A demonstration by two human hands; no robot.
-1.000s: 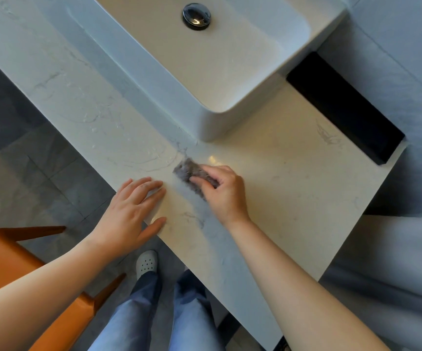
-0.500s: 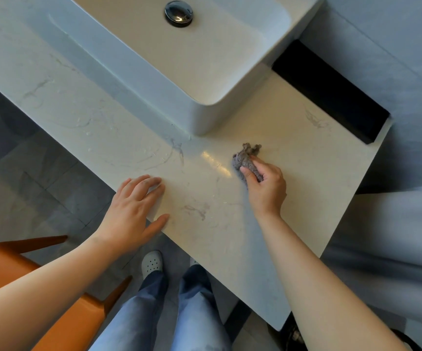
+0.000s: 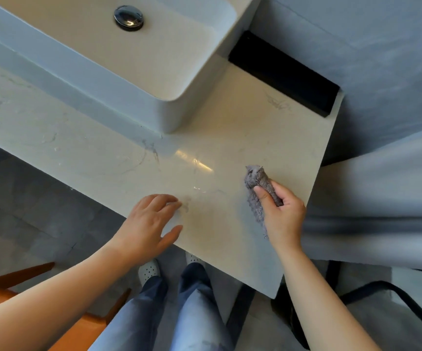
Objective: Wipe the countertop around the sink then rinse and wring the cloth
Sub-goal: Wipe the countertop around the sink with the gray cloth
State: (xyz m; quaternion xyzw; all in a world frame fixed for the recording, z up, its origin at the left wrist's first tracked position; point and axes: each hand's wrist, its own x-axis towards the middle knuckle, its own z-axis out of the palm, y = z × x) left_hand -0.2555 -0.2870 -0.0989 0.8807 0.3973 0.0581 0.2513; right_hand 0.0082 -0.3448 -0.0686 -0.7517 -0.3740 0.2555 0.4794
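Observation:
A small grey fuzzy cloth point(image 3: 256, 182) lies bunched on the pale marble countertop point(image 3: 230, 133), to the right of the sink's front corner. My right hand point(image 3: 282, 215) is closed around the cloth's near end and presses it onto the stone close to the counter's right edge. My left hand point(image 3: 151, 222) rests flat on the counter's front edge, fingers spread, holding nothing. The white rectangular vessel sink point(image 3: 118, 84) stands on the counter behind both hands, with a chrome drain plug point(image 3: 129, 17) in its basin.
A black rectangular recess point(image 3: 284, 73) runs along the wall behind the counter's right end. An orange chair point(image 3: 10, 300) stands at lower left. My legs in blue jeans point(image 3: 169, 310) and a white shoe point(image 3: 149, 271) are below the counter edge. A black-framed object point(image 3: 392, 300) sits at lower right.
My right hand has slid the cloth rightwards, from in front of the sink corner towards the counter's right edge. My left hand has stayed flat on the front edge.

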